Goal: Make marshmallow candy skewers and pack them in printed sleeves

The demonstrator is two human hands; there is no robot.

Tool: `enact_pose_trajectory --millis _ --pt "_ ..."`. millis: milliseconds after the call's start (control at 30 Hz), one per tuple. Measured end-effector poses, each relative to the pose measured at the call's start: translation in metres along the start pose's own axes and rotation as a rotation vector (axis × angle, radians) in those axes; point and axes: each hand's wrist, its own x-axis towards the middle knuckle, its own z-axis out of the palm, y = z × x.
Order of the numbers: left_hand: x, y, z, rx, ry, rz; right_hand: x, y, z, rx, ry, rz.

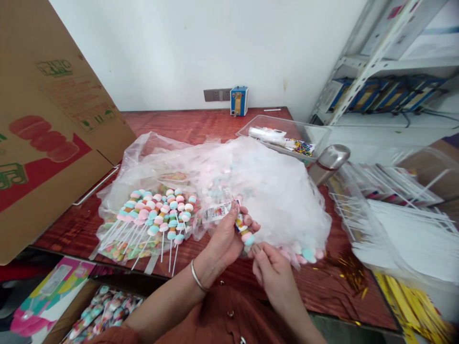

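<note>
My left hand (229,234), a bangle on its wrist, is closed around a marshmallow skewer (246,237) partly inside a clear printed wrapper (217,211). Thumb and fingers of my right hand (274,267) pinch the skewer's lower end, just below a blue marshmallow; the stick there is hidden by the fingers. To the left, several unwrapped marshmallow skewers (154,210) with white sticks lie in a pile on a clear bag of colourful sweets (125,251). Behind my hands spreads a large translucent plastic bag (276,191) with pastel marshmallows in it.
A tall cardboard box (60,119) stands at left. On the right are a steel flask (329,162), a clear tray (247,126) and a bin of white sticks (405,234). Below the table edge, a carton holds wrapped sweets (105,310). Gold ties (353,274) lie at right.
</note>
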Motion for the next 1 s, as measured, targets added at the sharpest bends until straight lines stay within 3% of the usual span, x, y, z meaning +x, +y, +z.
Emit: enact_pose_trajectory --millis 67,133,300,400,567,633,700,867,933,1000 --pt "0.001 0.001 -0.002 0.015 -0.048 -0.054 0.001 -0.003 0.0 0.325 -0.109 0.191" --pt "0.003 0.007 -0.004 0.026 -0.066 -0.05 0.003 -0.003 -0.001 0.499 -0.143 0.265" --pt "0.009 0.018 -0.001 -0.01 -0.073 0.053 0.005 0.003 -0.001 0.464 -0.124 0.233" --pt "0.012 0.015 0.002 -0.121 -0.014 0.07 0.003 0.006 -0.001 0.058 0.033 -0.042" --pt "0.018 0.011 0.007 -0.302 0.157 0.08 -0.001 0.007 -0.001 -0.826 0.302 -0.746" --pt "0.019 0.012 0.008 -0.307 0.174 0.101 -0.002 0.006 -0.001 -0.993 0.342 -0.903" --pt "0.019 0.011 0.01 -0.283 0.176 0.141 -0.003 0.004 0.0 -1.071 0.341 -0.969" --pt "0.014 -0.003 0.013 -0.104 0.135 0.192 0.0 0.001 0.003 -1.061 0.379 -0.906" --pt "0.011 -0.008 0.011 -0.068 0.13 0.153 0.001 0.001 0.003 -0.953 0.37 -0.801" --pt "0.01 -0.01 0.009 -0.078 0.116 0.132 0.002 -0.001 0.001 -0.745 0.275 -0.632"
